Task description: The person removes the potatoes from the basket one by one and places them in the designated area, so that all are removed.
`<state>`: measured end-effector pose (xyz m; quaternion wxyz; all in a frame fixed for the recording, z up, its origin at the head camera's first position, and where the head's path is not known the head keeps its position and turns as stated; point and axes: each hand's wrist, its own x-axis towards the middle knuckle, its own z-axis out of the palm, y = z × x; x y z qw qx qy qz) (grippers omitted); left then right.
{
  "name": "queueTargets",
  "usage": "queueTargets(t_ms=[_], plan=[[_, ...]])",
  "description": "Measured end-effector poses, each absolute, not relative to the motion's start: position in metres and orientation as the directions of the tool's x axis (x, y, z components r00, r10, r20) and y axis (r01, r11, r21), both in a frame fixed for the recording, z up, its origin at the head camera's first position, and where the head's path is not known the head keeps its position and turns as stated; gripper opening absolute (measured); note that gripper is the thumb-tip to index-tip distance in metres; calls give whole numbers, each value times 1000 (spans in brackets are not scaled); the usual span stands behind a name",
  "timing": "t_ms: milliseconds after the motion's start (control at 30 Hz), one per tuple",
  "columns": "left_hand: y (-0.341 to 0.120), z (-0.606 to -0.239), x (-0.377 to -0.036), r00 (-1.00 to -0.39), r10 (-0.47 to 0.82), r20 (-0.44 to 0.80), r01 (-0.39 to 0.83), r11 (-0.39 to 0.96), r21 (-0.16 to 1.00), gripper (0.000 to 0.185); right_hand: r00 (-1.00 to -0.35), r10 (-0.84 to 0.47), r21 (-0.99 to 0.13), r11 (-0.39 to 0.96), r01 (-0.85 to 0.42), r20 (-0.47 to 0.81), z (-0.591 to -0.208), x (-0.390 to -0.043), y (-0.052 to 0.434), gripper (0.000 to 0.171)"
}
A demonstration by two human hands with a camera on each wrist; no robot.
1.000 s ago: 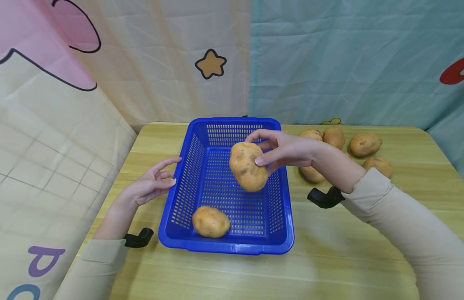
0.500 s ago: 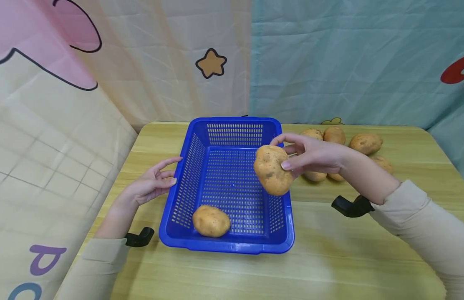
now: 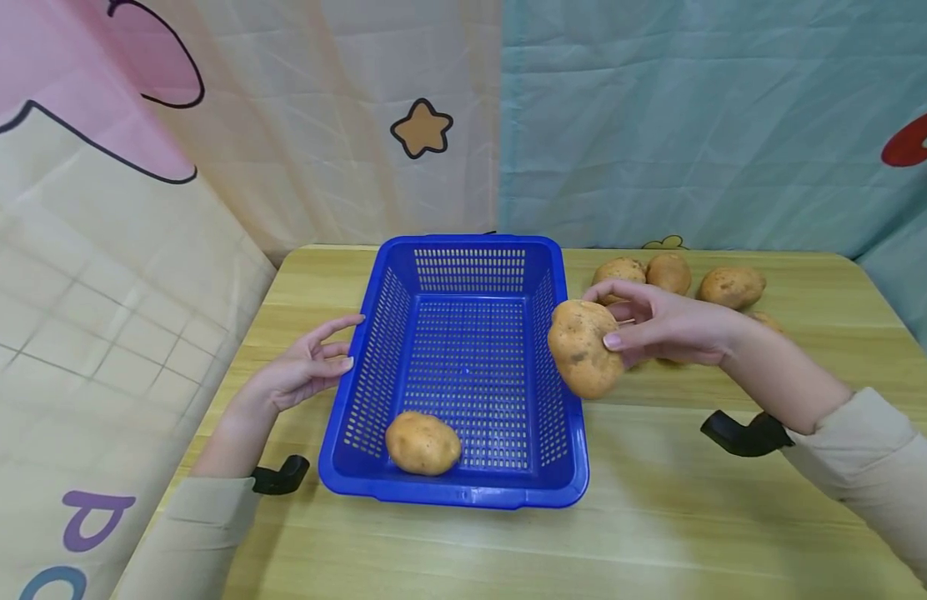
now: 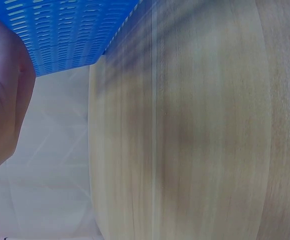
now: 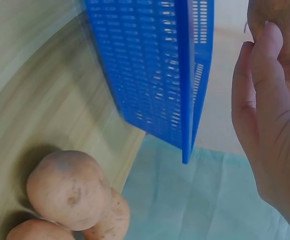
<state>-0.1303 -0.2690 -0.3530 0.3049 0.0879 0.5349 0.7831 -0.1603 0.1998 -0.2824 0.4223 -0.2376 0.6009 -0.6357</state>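
- The left hand point(image 3: 302, 373) rests on the wooden table point(image 3: 658, 500) just beside the left wall of the blue basket point(image 3: 358, 375); its fingers are straight and relaxed, spread a little, holding nothing. From the left wrist view the fingertips point(image 4: 7, 65) lie right at the basket's slotted wall, though whether they actually touch it cannot be told.
- The blue basket is a rectangular plastic one with perforated walls and floor, standing flat in the middle of the table.
- One potato in the basket point(image 3: 423, 443) lies on the basket floor near the front left corner.
- The held potato point(image 3: 583, 348) is up in the air over the basket's right rim, partly above the table outside it, and touches neither.
- The right hand point(image 3: 662, 325) grips that potato from the right side, thumb in front and fingers curled over the top; the right wrist view shows the thumb point(image 5: 265, 60) pressed against the skin of the potato.
- A group of loose potatoes point(image 3: 729, 286) lies on the table behind and to the right of the right hand, well apart from the basket.
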Motion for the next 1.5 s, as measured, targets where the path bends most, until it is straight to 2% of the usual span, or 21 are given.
queueTargets(t_ms=[133, 533, 700, 900, 1500], plan=[[-269, -353, -130, -794, 580, -181, -390, -259, 884, 54, -532, -826, -965, 54, 255, -187, -288, -159, 209, 36], [-269, -352, -130, -800, 570, -189, -380, -237, 894, 54, -594, -775, -966, 83, 243, -216, -304, -154, 235, 37], [-269, -352, -129, -797, 576, -181, -381, -247, 891, 54, -609, -766, -963, 52, 264, -208, -314, -153, 245, 38], [-268, -352, -129, -797, 576, -182, -386, -253, 887, 54, -636, -730, -957, 84, 279, -250, -327, -151, 253, 36], [-269, -355, -130, -803, 567, -185, -378, -243, 894, 55, -647, -705, -931, 55, 361, -292, -361, -145, 273, 34]])
